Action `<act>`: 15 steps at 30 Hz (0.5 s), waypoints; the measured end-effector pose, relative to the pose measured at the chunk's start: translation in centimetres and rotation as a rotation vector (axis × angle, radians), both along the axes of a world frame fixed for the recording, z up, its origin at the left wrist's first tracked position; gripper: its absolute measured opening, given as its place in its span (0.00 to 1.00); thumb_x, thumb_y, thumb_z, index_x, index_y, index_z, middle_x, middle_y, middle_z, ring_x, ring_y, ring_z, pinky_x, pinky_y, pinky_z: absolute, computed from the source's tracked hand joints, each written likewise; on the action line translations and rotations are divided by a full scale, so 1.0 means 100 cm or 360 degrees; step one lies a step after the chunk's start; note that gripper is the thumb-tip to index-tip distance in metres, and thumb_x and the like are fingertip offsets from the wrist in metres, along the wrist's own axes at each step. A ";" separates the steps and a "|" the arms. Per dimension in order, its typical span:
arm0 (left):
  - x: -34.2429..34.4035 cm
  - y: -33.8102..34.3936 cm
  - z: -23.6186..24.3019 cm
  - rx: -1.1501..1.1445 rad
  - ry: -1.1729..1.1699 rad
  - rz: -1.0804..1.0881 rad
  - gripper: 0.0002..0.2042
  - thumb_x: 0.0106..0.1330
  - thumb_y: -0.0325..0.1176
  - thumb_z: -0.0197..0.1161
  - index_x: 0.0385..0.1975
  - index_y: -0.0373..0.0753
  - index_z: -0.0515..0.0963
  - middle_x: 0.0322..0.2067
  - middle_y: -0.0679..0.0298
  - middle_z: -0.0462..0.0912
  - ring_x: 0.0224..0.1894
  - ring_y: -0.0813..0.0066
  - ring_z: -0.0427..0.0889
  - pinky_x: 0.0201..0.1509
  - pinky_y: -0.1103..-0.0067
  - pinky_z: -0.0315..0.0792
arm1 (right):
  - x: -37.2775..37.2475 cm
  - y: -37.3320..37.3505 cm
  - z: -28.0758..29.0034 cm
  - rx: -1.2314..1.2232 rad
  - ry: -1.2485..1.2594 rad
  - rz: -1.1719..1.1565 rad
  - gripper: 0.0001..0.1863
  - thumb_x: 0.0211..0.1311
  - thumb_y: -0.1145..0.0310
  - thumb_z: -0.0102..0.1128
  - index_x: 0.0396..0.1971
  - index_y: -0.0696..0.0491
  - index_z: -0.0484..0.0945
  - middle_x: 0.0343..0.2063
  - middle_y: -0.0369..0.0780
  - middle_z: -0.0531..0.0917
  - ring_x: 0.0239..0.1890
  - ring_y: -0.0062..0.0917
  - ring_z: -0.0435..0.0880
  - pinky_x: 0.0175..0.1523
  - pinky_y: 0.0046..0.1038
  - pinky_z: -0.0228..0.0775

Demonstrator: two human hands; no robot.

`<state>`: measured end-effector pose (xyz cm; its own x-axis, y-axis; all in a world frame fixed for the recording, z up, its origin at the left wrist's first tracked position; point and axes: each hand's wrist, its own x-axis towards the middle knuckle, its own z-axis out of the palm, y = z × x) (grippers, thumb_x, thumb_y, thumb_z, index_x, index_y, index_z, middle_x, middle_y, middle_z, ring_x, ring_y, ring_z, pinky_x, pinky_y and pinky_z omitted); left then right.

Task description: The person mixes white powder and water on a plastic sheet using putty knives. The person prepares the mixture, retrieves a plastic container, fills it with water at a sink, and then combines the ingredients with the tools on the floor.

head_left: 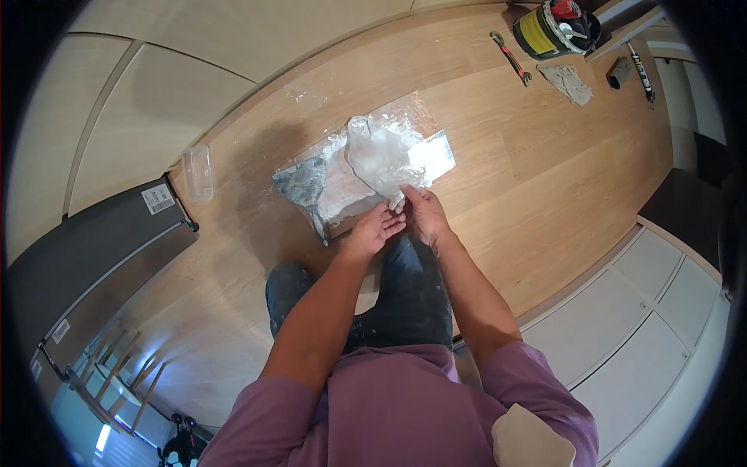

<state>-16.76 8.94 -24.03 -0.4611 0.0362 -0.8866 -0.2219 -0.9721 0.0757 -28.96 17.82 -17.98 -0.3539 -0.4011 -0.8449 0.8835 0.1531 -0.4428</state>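
A clear plastic bag with whitish contents lies over a powder-smeared board on the floor in front of my knees. My right hand pinches the bag's near end between thumb and fingers. Close against it, my left hand has its fingers bent at the same gathered end, and its thumb meets the plastic. A trowel with a dark, smeared blade rests on the board's left side, handle toward me. At the right lies a flat whitish rectangular plate, partly under the bag.
A clear plastic container stands at the left by the cabinets. Far right are a red-and-black wrench, a bucket of tools, a rag, a short tube and a slim cartridge. White drawers line the right side.
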 end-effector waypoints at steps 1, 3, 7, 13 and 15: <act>-0.001 0.002 -0.003 -0.0068 0.0024 0.0023 0.11 0.79 0.40 0.56 0.50 0.39 0.76 0.44 0.60 0.83 0.42 0.62 0.85 0.49 0.66 0.83 | -0.003 0.000 -0.004 0.0017 0.0059 0.0011 0.14 0.73 0.59 0.62 0.32 0.53 0.79 0.22 0.35 0.81 0.22 0.18 0.77 0.28 0.22 0.69; -0.002 0.005 -0.006 -0.0168 -0.0004 0.0095 0.10 0.78 0.39 0.57 0.48 0.40 0.75 0.42 0.61 0.83 0.41 0.63 0.85 0.46 0.66 0.83 | -0.011 -0.003 -0.012 0.0049 0.0172 0.0032 0.15 0.73 0.57 0.63 0.32 0.53 0.79 0.22 0.35 0.81 0.22 0.18 0.77 0.28 0.22 0.69; -0.002 0.008 0.002 -0.0281 -0.0181 0.0214 0.07 0.78 0.37 0.58 0.45 0.42 0.73 0.38 0.63 0.82 0.38 0.66 0.85 0.43 0.69 0.82 | -0.017 0.000 -0.017 0.0204 0.0400 0.0204 0.17 0.73 0.55 0.63 0.29 0.53 0.79 0.21 0.34 0.80 0.21 0.17 0.76 0.28 0.22 0.68; 0.001 0.010 0.021 -0.0445 -0.0225 0.0190 0.07 0.79 0.39 0.57 0.45 0.43 0.70 0.35 0.65 0.80 0.33 0.72 0.82 0.39 0.73 0.80 | -0.017 -0.007 -0.012 0.0293 0.0548 0.0343 0.19 0.72 0.55 0.64 0.27 0.53 0.79 0.20 0.34 0.80 0.22 0.16 0.75 0.29 0.22 0.67; 0.003 0.011 0.025 -0.0488 -0.0233 0.0241 0.08 0.79 0.40 0.56 0.45 0.44 0.70 0.34 0.65 0.80 0.32 0.73 0.81 0.37 0.73 0.79 | -0.013 -0.008 -0.012 0.0300 0.0628 0.0441 0.19 0.72 0.55 0.64 0.27 0.54 0.80 0.20 0.35 0.81 0.23 0.16 0.75 0.29 0.22 0.67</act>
<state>-16.49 10.09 -21.49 -0.3082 -0.3005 -0.9026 -0.1071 -0.9318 0.3467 -30.30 17.03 -19.16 -0.5621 -0.3789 -0.7352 0.5697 0.4670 -0.6763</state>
